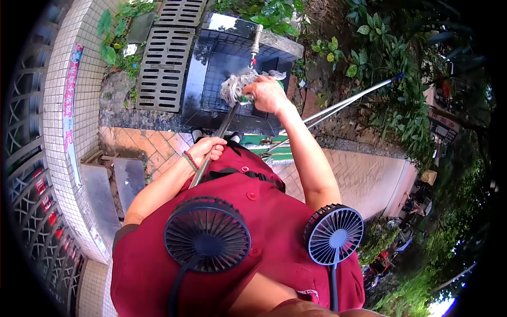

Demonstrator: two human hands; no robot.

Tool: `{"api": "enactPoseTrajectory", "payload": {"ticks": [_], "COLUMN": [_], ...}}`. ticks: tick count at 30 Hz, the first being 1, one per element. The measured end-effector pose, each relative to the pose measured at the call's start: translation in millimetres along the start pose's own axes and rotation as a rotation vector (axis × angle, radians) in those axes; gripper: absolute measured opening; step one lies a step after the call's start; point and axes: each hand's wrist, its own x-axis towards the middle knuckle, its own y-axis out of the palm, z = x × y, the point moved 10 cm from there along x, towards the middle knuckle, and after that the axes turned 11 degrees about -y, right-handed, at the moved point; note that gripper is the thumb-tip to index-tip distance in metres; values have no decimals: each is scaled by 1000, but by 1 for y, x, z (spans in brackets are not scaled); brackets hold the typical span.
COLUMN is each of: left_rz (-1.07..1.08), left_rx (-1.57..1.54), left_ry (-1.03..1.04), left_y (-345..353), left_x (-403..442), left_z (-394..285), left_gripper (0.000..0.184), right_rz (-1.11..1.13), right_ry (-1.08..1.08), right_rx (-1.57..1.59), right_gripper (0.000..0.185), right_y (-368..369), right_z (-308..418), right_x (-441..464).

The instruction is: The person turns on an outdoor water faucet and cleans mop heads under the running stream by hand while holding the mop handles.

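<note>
My left hand (pixel 207 150), with a beaded bracelet at its wrist, is closed around the metal handle of a mop (pixel 227 121). The handle slants from beside my body up to the mop's grey string head (pixel 234 87), which lies over a dark tiled basin (pixel 198 68). At that end my right hand (pixel 267 94) has its fingers curled onto the strings, next to a bit of green. Part of its grip is hidden by the back of the hand. Just above the strings hangs a metal tap (pixel 256 46) with a red part.
Drain grates (pixel 165 68) lie left of the basin, beside a white tiled wall (pixel 60 113). Two long poles (pixel 338 105) lean to the right, near leafy plants (pixel 369 63). Brick paving (pixel 354 177) runs at the right. Two small fans (pixel 207 240) hang before my chest.
</note>
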Motion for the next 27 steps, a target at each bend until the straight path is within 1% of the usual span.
{"api": "enactPoseTrajectory", "payload": {"ticks": [2,4,6,13,17,19,22,25,27], "left_rz": [2,-5,-6,-36,-75,-106,-53,-115,-114], "left_rx": [-5,0,-13,10,14,22,44,86,97], "left_ry": [7,21,28,50,66,69,48,24,14], "left_y": [0,1,1,-1,0,-4,-10,-21,-23], "left_x": [1,-3,-4,-5,-10,-6,1,5,5], "left_z": [-5,-9,-12,-12,-7,-5,-3,1,5], "left_gripper": [6,7,7,7,9,10,10,10,11], "right_rz": [-92,-69,-124,-85,-173,-193,-234,-260,-336], "right_ry": [-17,24,6,72,52,51,39,38,27], "right_rx": [8,-41,-50,-5,5,-20,1,17,42], "right_gripper": [37,36,39,42,35,35,33,30,29], "right_y": [-16,-26,-34,-31,-27,-17,-9,12,25], "right_z": [-4,-10,-14,-33,-16,-8,12,31,43], "right_x": [11,24,32,32,18,10,-6,-19,-31]}}
